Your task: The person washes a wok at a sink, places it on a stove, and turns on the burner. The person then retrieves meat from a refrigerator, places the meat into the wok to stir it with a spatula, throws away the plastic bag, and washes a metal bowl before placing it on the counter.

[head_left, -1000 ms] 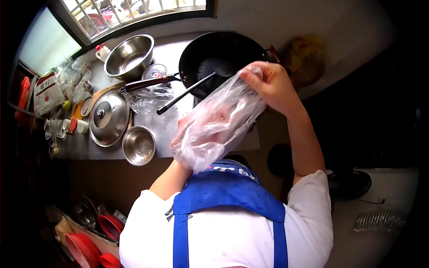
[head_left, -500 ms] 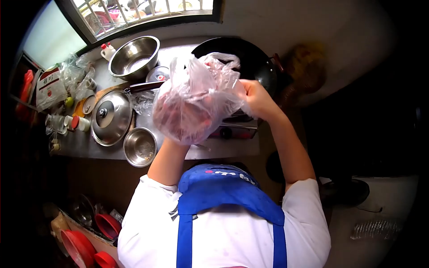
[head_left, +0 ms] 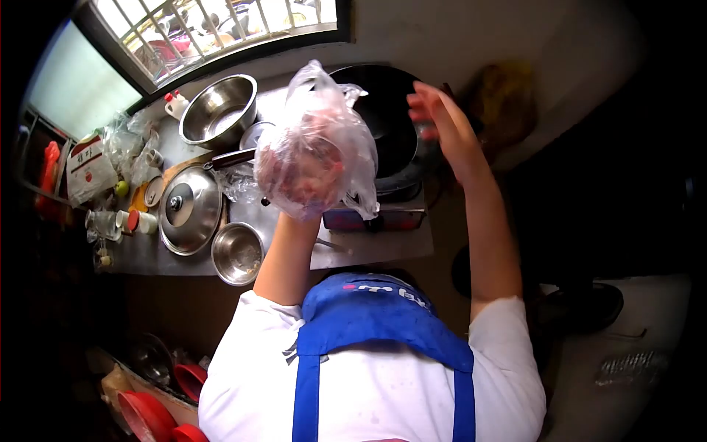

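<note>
A clear plastic bag [head_left: 317,147] with pinkish, meat-like contents is held up over the counter, in front of the wok's handle. My left forearm rises beneath it, and the bag hides the fingers of my left hand, which supports it. To the right, my right hand [head_left: 442,121] is off the bag, its fingers apart and slightly blurred, near the right rim of the black wok [head_left: 390,125]. The wok sits on a gas stove [head_left: 390,219].
On the counter's left are a large steel bowl [head_left: 219,112], a domed lid [head_left: 190,210], a small steel bowl [head_left: 238,253], a red-lidded jar [head_left: 143,222] and plastic bags. Red basins [head_left: 146,416] lie lower left. A barred window [head_left: 213,29] is above.
The bag has swung from a slanting, stretched position to upright over my left forearm. My right hand has let go of it and moved away to the upper right.
</note>
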{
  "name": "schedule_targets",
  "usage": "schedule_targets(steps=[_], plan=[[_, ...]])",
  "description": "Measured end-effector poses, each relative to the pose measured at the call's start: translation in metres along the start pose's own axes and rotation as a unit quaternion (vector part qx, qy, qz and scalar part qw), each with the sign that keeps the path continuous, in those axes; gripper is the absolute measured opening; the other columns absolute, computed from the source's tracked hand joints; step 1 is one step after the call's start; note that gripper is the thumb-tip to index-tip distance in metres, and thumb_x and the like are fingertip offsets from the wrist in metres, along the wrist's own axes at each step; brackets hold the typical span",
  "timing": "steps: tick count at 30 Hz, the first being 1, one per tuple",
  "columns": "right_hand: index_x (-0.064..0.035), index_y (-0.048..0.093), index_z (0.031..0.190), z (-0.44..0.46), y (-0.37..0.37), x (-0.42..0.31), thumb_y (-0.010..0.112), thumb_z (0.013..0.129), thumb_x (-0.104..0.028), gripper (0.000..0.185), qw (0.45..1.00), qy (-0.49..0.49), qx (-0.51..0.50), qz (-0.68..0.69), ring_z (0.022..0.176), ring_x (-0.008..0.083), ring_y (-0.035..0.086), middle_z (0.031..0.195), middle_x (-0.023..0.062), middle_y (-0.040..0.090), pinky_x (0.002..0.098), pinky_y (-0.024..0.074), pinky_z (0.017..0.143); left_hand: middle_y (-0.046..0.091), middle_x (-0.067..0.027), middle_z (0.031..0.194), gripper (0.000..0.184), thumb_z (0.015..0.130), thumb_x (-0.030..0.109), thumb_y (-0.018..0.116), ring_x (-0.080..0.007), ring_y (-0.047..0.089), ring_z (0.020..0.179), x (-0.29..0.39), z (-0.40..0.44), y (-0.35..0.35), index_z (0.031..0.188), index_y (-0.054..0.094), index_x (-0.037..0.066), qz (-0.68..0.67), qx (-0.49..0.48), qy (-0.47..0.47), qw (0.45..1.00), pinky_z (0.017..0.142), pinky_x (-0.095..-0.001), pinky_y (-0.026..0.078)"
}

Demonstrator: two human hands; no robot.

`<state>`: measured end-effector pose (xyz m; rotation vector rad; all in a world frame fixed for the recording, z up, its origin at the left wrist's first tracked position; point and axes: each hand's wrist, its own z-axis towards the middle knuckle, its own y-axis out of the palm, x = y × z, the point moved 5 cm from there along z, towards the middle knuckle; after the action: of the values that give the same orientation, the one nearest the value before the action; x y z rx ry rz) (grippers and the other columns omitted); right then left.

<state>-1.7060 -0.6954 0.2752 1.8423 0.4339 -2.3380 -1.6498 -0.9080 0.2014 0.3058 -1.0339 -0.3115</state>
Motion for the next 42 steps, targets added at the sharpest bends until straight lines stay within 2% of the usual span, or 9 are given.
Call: schedule_targets(steps=[15,19,24,26,31,35,37,39,42], plan=[[0.0029,0.062,0.095,0.05,0.02,0.061,0.067,0.075,-0.027,0.036,0.988,0.1,-0.049,-0.108,0.065,0.0142,0.057,0.077,0.0061,0.063,0.0254,0.0462,0.062,0.062,-0.0088,0.098,0.047,0.066,0.029,0.073,-0.0267,0.058,0.092,-0.057,0.032,-0.002,0.106,0.059,0.007,0.24,-0.107,-0.089,0.961,0.083,-0.0359,0.044],[0.0021,0.063,0.096,0.051,0.008,0.074,0.065,0.08,-0.027,0.034,0.959,0.103,-0.161,-0.211,0.059,0.0107,0.055,0.076,0.0051,0.061,0.0245,0.0449,0.054,0.061,-0.01,0.096,0.05,0.065,0.035,0.072,-0.0294,0.058,0.089,-0.019,0.031,0.038,0.106,0.06,0.008,0.523,-0.259,0.369,0.724,0.079,-0.0388,0.045],[0.0008,0.059,0.087,0.034,0.004,0.056,0.057,0.085,-0.02,0.021,0.992,0.045,-0.075,-0.091,0.055,0.0096,0.051,0.07,0.0021,0.056,0.0263,0.0432,0.052,0.061,-0.0076,0.1,0.044,0.072,0.037,0.065,-0.0247,0.057,0.093,-0.044,0.048,0.057,0.107,0.059,0.011,0.671,-0.334,0.107,0.654,0.081,-0.0338,0.046],[-0.0009,0.054,0.081,0.023,0.011,0.043,0.05,0.088,-0.013,0.015,0.999,-0.035,-0.002,0.019,0.063,0.0083,0.051,0.07,0.0013,0.055,0.0257,0.044,0.059,0.06,-0.0046,0.105,0.035,0.079,0.034,0.058,-0.0212,0.056,0.097,-0.064,0.054,0.06,0.107,0.058,0.014,0.075,-0.195,-0.248,0.946,0.087,-0.0314,0.044],[-0.0032,0.055,0.084,-0.024,0.032,0.043,0.05,0.09,-0.012,0.011,0.976,-0.152,0.159,-0.004,0.067,0.0057,0.049,0.072,-0.0015,0.055,0.0232,0.0427,0.062,0.063,-0.004,0.094,0.017,0.088,0.014,0.049,-0.0137,0.059,0.081,-0.131,0.082,0.014,0.096,0.061,0.006,0.512,-0.319,-0.095,0.792,0.071,-0.0249,0.049],[-0.0065,0.053,0.086,-0.04,0.064,0.096,0.05,0.093,-0.016,0.013,0.958,-0.102,0.228,0.143,0.062,0.002,0.041,0.071,-0.0055,0.049,0.0179,0.0369,0.056,0.063,-0.0057,0.08,0.016,0.084,0.016,0.054,-0.0181,0.058,0.064,-0.184,0.099,-0.03,0.083,0.066,0.006,0.011,0.011,-0.486,0.874,0.06,-0.0329,0.049],[-0.0075,0.052,0.086,-0.053,0.078,0.095,0.048,0.094,-0.017,0.012,0.962,-0.023,0.193,0.194,0.06,0.0011,0.039,0.071,-0.0061,0.047,0.0172,0.0342,0.054,0.062,-0.0074,0.075,0.02,0.078,0.024,0.059,-0.0188,0.054,0.063,-0.201,0.11,-0.037,0.077,0.067,0.006,0.524,-0.211,-0.462,0.683,0.06,-0.0346,0.048],[-0.0088,0.05,0.087,-0.057,0.089,0.103,0.046,0.094,-0.017,0.011,0.949,0.008,0.192,0.251,0.058,0.0011,0.038,0.069,-0.0067,0.044,0.017,0.0326,0.051,0.065,-0.0065,0.081,0.017,0.077,0.021,0.062,-0.021,0.06,0.066,-0.189,0.113,-0.035,0.083,0.068,0.006,0.515,-0.2,-0.458,0.696,0.059,-0.0344,0.049],[-0.0104,0.048,0.089,-0.064,0.09,0.101,0.046,0.094,-0.016,0.008,0.9,0.07,0.195,0.383,0.053,0.0022,0.036,0.068,-0.0064,0.041,0.0173,0.0292,0.047,0.063,-0.0108,0.108,0.037,0.076,0.034,0.063,-0.0269,0.061,0.096,-0.174,0.119,0.003,0.107,0.065,0.014,0.731,-0.374,-0.398,0.409,0.076,-0.0408,0.049]])
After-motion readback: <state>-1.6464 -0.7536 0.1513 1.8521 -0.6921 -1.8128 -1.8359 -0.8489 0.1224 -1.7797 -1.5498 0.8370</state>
